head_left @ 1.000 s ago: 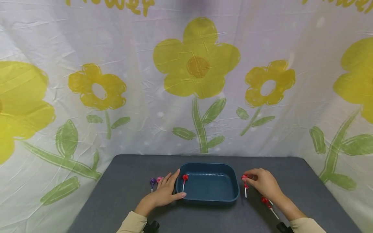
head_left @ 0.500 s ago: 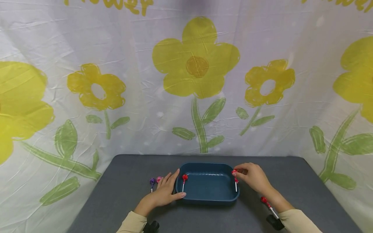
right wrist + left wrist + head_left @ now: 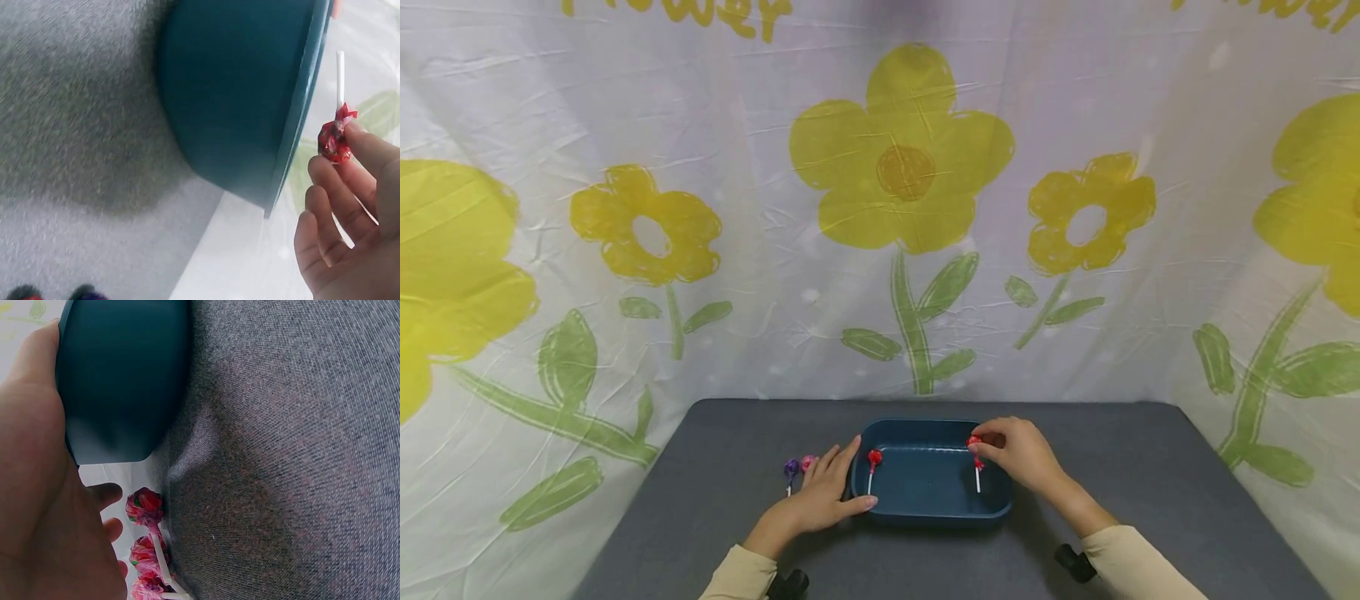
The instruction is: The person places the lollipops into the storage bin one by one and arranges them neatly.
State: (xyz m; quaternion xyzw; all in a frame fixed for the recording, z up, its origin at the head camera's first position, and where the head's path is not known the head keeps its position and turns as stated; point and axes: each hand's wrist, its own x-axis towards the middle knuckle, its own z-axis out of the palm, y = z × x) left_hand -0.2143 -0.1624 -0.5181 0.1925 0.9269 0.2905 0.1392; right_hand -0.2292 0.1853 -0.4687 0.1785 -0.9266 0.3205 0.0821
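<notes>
My right hand (image 3: 1024,457) pinches a red-wrapped lollipop (image 3: 335,139) by its head between thumb and fingers. The lollipop is over the right part of a dark blue rectangular tub (image 3: 932,518), its white stick pointing toward me in the head view. My left hand (image 3: 822,498) rests on the tub's left rim with its fingers fairly straight and the thumb at the front corner. Inside the tub at the left, another red lollipop (image 3: 875,457) leans with its stick toward the front. Close beyond my left fingers lie a purple lollipop (image 3: 792,468) and a pink lollipop (image 3: 807,462).
Several pink-red lollipops (image 3: 145,506) show past my left fingers in the left wrist view. Dark grey cloth covers the table (image 3: 737,433). Behind it hangs a white curtain (image 3: 775,333) printed with yellow flowers. Dark straps sit at both wrists.
My right hand has carried the red lollipop leftward from beside the tub to over its inside. The red lollipops at the right are now hidden by my arm. My left hand stays put.
</notes>
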